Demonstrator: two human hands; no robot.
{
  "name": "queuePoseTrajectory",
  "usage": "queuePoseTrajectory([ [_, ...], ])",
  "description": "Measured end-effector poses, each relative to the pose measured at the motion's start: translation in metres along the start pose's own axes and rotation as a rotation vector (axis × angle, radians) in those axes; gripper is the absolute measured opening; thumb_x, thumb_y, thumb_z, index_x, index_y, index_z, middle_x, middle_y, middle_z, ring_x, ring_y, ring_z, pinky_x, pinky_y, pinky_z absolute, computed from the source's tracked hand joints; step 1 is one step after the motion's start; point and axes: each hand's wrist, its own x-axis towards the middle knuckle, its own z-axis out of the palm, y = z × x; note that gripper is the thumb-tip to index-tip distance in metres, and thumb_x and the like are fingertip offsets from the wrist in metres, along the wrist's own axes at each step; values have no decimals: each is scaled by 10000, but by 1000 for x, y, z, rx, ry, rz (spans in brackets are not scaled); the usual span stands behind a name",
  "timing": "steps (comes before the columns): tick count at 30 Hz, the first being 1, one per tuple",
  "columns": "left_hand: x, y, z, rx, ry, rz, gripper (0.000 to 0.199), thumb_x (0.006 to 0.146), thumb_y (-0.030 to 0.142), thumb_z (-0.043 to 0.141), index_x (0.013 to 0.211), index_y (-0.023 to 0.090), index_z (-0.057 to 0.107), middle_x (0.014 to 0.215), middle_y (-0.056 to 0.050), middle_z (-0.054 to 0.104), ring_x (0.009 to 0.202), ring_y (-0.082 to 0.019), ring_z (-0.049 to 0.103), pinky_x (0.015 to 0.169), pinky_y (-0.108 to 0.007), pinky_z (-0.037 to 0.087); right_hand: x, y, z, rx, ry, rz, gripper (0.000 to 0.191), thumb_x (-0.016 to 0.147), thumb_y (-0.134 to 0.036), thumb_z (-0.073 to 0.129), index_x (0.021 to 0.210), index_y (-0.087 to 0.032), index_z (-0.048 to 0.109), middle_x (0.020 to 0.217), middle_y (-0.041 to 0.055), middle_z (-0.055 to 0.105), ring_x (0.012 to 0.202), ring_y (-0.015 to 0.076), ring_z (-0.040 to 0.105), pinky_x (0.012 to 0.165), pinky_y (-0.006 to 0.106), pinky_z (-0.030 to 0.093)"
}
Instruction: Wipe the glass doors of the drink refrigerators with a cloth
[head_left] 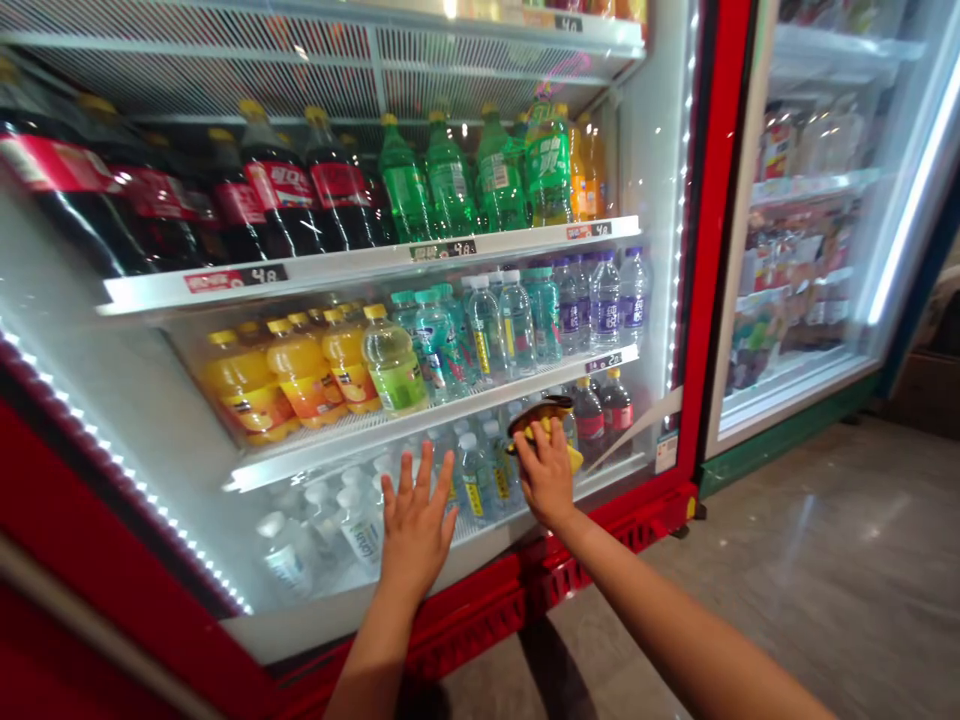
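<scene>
My left hand (418, 518) is spread open against or just in front of the glass front of a drinks fridge (454, 640), before the lower bottles. My right hand (547, 475) is closed round a small brown-and-yellow thing (541, 413) at the glass; its exact kind cannot be made out. Behind the hands, on the bottom shelf, stand clear water bottles (472, 472) and dark cola bottles (617, 405). Above them, the middle shelf holds orange juice bottles (300, 370), a green-labelled bottle (394, 362) and purple-labelled water bottles (604, 298).
Large cola bottles (281, 185) and green soda bottles (499, 170) line the upper shelf. The fridge has a red frame (712, 250). To its right stands a second glass-front fridge (817, 250). Grey floor (825, 540) lies below.
</scene>
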Motion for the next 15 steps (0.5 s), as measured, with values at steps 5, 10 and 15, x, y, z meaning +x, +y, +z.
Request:
queuePoseTrajectory([
  [5,-3,-2,-1,5,-17,5,794,913,268,632,1593,292,224,1686,-76,125,1558,-319,-9,1249,-608,62,10,-1,-12,40,-223,-444,601,919,-175,534,1466,-418,486,1445,-29,590,1465,212,371,1249,502,235],
  [10,-10,-14,-8,34,12,-10,834,894,287,659,1596,306,211,1690,-60,110,1560,-323,11,1253,-603,49,9,52,-32,-33,41,108,545,923,-262,513,1468,-276,511,1572,94,431,1543,346,151,1180,665,270],
  [15,-22,-32,-22,70,-1,-24,821,891,268,648,1596,283,228,1691,-73,109,1561,-327,7,1250,-607,69,-7,14,-7,-50,149,308,580,968,-278,420,1542,-210,373,1636,155,272,1554,369,-7,1141,714,284],
])
